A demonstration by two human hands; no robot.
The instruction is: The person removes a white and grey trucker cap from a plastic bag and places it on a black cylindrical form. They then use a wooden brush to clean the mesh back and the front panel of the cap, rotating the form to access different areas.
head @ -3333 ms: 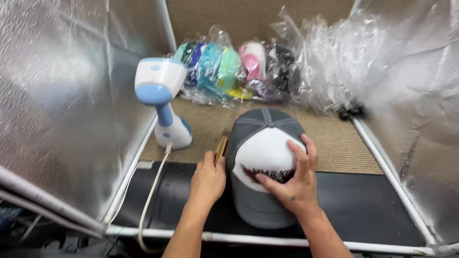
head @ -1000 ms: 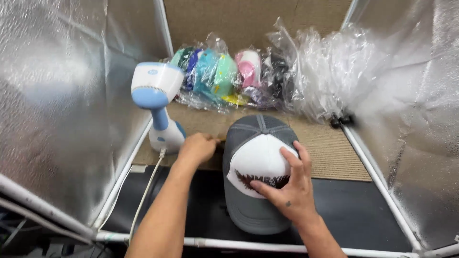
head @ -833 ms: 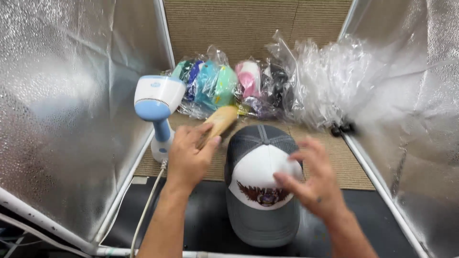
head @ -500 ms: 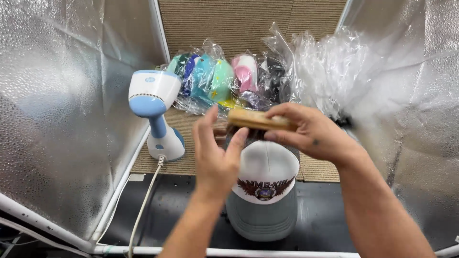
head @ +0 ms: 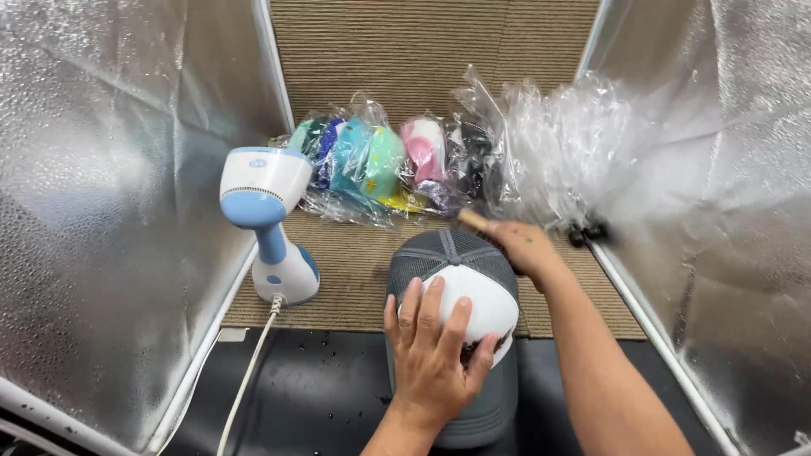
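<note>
Grey mesh and a white front panel make up the cap [head: 456, 295], which lies crown-up on the woven tan mat [head: 355, 270] with its grey brim over the black surface [head: 321, 397] towards the person. Head view: the left hand [head: 435, 355] lies flat on the white front panel, fingers spread and pressed down on it, thumb out to the side near the lower edge of the panel. The right hand [head: 524, 247] is beyond the left, at the far right edge of the cap's crown, closed in a fist around a wooden handle [head: 473, 220] whose pale end sticks out from the fist towards the bagged goods; what the handle carries at its other end is hidden by the hand. To the left of the left hand, well apart from the cap, a white and blue handheld steamer [head: 266, 219] stands upright on the mat, its white cord [head: 245, 380] trailing over the black surface. Beyond both hands, against the back wall, a row of coloured caps in clear plastic bags [head: 372, 160] lies on the mat, with loose crumpled clear plastic [head: 574, 152] just beyond the right hand. Silver foil panels [head: 110, 186] close in both sides.
</note>
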